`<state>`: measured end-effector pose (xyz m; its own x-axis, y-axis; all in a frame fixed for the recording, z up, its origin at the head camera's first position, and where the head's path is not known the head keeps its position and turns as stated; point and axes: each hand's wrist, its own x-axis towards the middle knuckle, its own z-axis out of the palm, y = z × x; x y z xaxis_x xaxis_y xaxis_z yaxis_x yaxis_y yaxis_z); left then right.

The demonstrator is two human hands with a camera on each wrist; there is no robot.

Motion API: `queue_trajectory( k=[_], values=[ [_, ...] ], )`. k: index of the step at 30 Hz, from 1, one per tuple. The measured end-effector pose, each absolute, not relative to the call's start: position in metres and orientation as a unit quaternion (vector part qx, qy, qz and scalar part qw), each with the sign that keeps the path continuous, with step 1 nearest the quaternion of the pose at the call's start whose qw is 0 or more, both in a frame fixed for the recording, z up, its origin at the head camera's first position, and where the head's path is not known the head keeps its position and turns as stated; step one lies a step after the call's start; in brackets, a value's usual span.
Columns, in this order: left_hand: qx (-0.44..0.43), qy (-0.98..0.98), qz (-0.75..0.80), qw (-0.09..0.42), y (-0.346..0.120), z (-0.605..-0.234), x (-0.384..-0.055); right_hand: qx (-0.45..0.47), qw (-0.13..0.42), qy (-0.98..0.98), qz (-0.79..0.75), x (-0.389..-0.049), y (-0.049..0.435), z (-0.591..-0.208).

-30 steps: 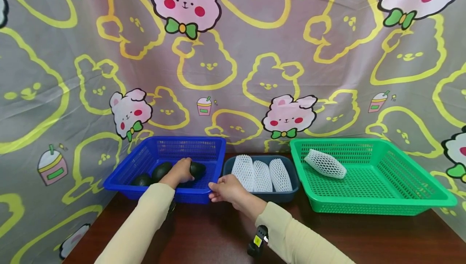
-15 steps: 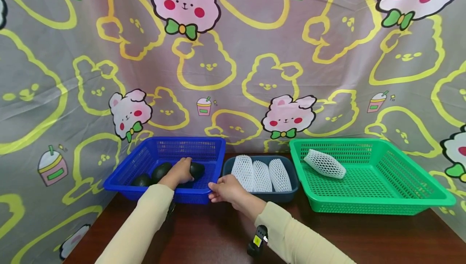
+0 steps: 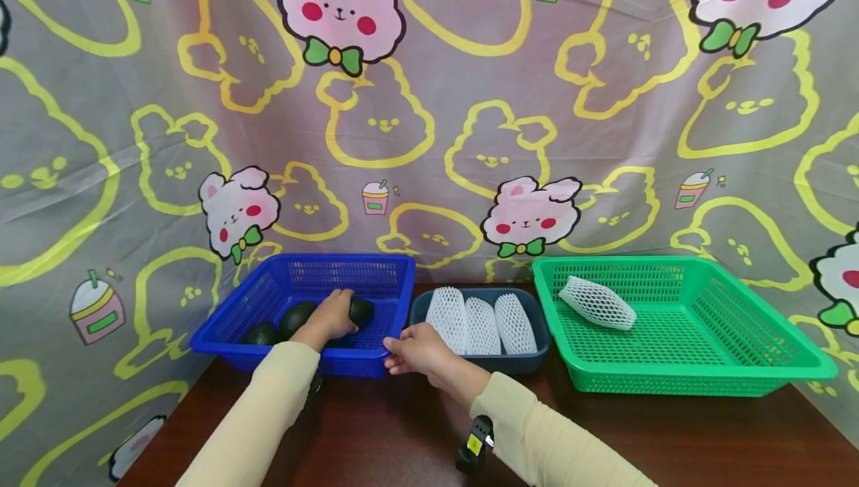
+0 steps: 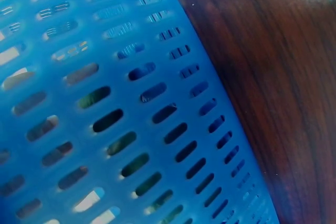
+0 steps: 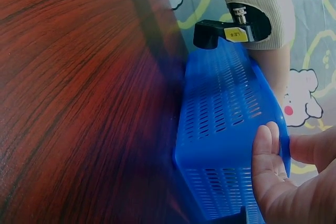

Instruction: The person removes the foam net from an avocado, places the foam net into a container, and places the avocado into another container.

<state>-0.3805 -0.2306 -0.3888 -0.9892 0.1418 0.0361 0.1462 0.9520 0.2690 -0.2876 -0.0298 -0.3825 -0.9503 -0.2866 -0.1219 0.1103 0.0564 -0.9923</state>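
My left hand (image 3: 331, 317) reaches over the front of the blue basket (image 3: 302, 359) and grips a dark green avocado (image 3: 362, 312), partly hidden behind its fingers. Two more avocados, one in the middle (image 3: 296, 317) and one at the left (image 3: 261, 334), lie beside it in the same basket. With thumb and fingers, my right hand (image 3: 421, 350) pinches the basket's rim at the front right corner. In the right wrist view that hand (image 5: 283, 182) has its thumb and fingers on opposite sides of the rim. The left wrist view shows only the slotted basket wall (image 4: 131, 87) and the table.
A dark grey tray (image 3: 499, 362) next to the blue basket holds several white foam net sleeves (image 3: 482, 325). On the right, a green basket (image 3: 671, 380) contains one object in a white foam net (image 3: 597, 303). A patterned cloth (image 3: 429, 136) hangs behind the brown table (image 3: 403, 435).
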Motion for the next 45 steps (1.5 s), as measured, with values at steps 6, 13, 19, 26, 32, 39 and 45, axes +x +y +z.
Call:
queue_trajectory(
  k=[6,13,19,26,32,39,45],
  values=[
    [-0.068,-0.988,-0.139,0.014,-0.231,-0.388,-0.380,-0.064,0.145,0.711,-0.685,-0.287,-0.030,-0.382],
    [-0.068,-0.988,-0.137,0.019,-0.232,-0.388,-0.382,-0.065,0.141,0.718,-0.679,-0.288,-0.028,-0.383],
    [-0.075,-0.986,-0.144,0.024,-0.232,-0.383,-0.379,-0.075,0.144,0.728,-0.666,-0.287,-0.017,-0.380],
    [-0.093,-0.979,-0.174,0.058,-0.230,-0.377,-0.374,-0.106,0.154,0.727,-0.661,-0.284,0.006,-0.374],
    [-0.099,-0.969,-0.208,0.088,-0.226,-0.365,-0.361,-0.104,0.149,0.749,-0.637,-0.283,0.030,-0.362],
    [-0.127,-0.952,-0.251,0.123,-0.218,-0.356,-0.347,-0.086,0.135,0.786,-0.598,-0.285,0.064,-0.341],
    [-0.150,-0.940,-0.280,0.126,-0.203,-0.349,-0.336,-0.079,0.124,0.797,-0.586,-0.286,0.094,-0.325]
  ],
)
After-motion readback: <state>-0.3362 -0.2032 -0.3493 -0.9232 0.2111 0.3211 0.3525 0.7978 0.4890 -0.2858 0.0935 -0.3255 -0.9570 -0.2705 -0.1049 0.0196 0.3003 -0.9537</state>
